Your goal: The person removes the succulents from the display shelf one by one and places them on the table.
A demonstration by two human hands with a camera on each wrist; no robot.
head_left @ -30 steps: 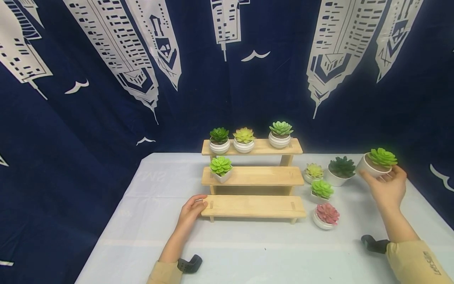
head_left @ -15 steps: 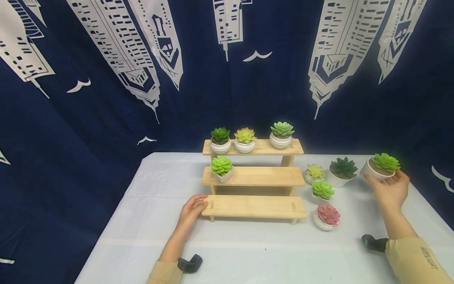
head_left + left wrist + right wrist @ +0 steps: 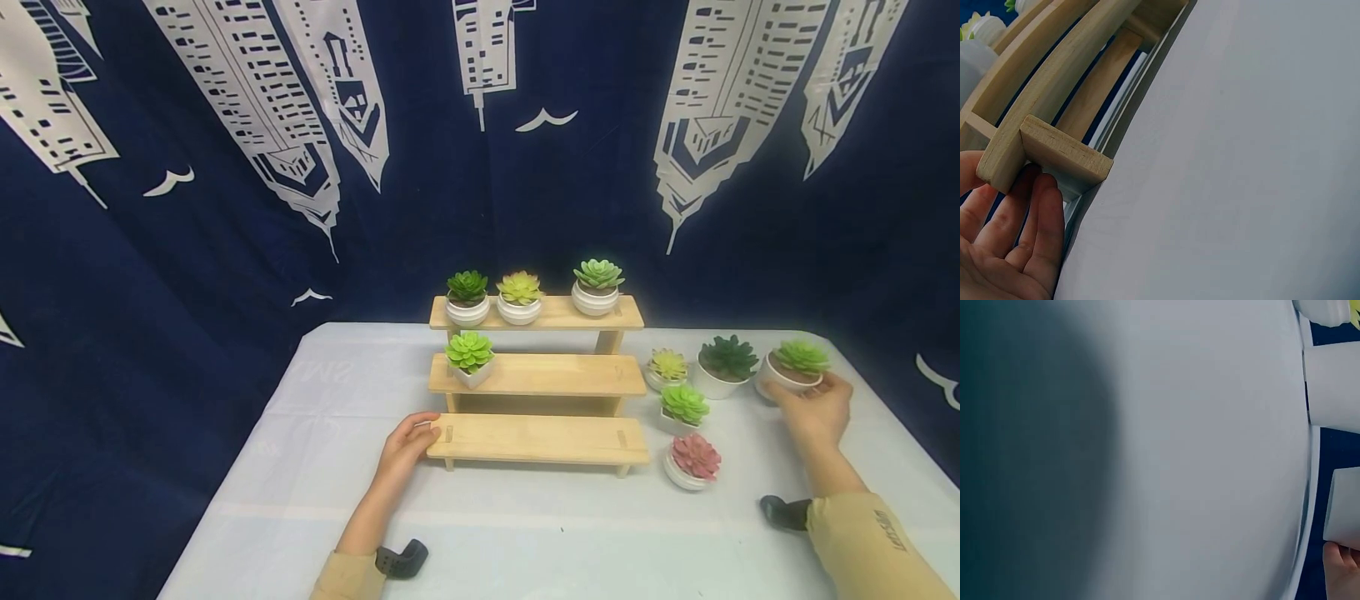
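Partly curled right fingers [image 3: 834, 388], holding white pot [image 3: 768, 377]

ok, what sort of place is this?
Probably a staged tabletop recording setup, not a lived-in room: a navy skyline-print cloth backs a white table, a three-tier wooden stand displays small potted succulents, and both wrists wear dark devices.

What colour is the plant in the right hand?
Light green; the head view shows the plant best.
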